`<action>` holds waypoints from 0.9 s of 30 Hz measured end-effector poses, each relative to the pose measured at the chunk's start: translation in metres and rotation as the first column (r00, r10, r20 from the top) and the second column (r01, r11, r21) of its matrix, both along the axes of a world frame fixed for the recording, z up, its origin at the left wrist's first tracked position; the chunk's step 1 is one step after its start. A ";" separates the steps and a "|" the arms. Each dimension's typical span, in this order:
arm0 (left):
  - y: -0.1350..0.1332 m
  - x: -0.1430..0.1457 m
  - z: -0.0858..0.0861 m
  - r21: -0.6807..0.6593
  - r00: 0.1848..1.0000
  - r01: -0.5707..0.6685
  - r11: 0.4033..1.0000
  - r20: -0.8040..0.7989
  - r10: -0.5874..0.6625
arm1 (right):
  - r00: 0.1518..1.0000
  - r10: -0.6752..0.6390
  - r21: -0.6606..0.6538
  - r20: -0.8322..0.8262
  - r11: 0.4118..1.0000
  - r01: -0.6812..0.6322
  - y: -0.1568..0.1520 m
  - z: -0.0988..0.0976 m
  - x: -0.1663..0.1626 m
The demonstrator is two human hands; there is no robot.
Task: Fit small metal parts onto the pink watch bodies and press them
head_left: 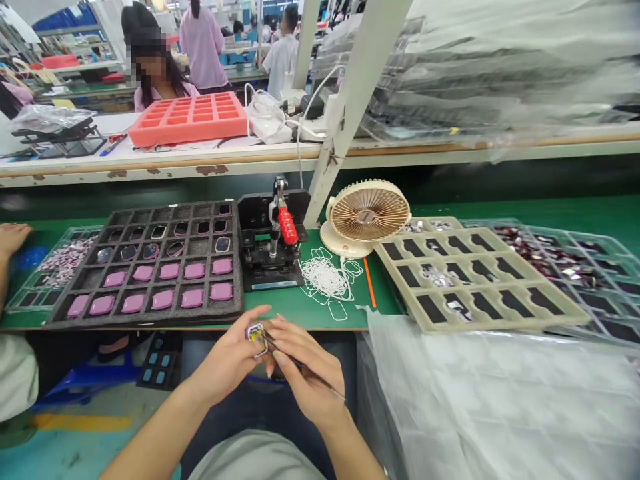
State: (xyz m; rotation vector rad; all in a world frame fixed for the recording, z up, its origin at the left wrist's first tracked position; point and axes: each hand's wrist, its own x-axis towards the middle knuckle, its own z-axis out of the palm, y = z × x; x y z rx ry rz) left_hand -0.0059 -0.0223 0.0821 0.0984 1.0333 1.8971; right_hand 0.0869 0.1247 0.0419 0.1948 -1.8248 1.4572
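Left hand (227,363) pinched a small, pale-rimmed, rounded-square case (257,327) between thumb and fingers, near the bench's front edge, above the lap. Yellow showed inside the case; finer parts too small to make out, and fingers covered some of the rim. Right hand (310,367) gripped a thin, dark, metal-looking tool (327,385) between thumb and fingers, its far end directed at the case. Contact there could not be told; the tool's middle ran partly behind the thumb, so whether one prong or two stayed unclear.

Ahead of the hands, on the green bench top (280,308): a tangled heap of thin white loops (323,277), too knotted to count, one loop lying apart in front. Just left of it, a black metal clamp press with a red handle (287,225). Further left, a dark grey foam tray (239,280) with glossy purple rounded-square cases (170,271) in its two nearest rows; contents of several back pockets hard to read.

Right: an orange stick (370,282), a cream desk fan (370,217), a beige compartment tray (505,321). Crinkled translucent white sheeting (500,400) ran out of view. Another person's forearm (4,267) was cut off at left.
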 end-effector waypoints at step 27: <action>-0.012 0.003 0.004 0.059 0.977 0.212 0.975 -0.027 -0.211 | 0.993 0.116 0.094 -0.005 0.989 -0.115 0.003 0.008 0.017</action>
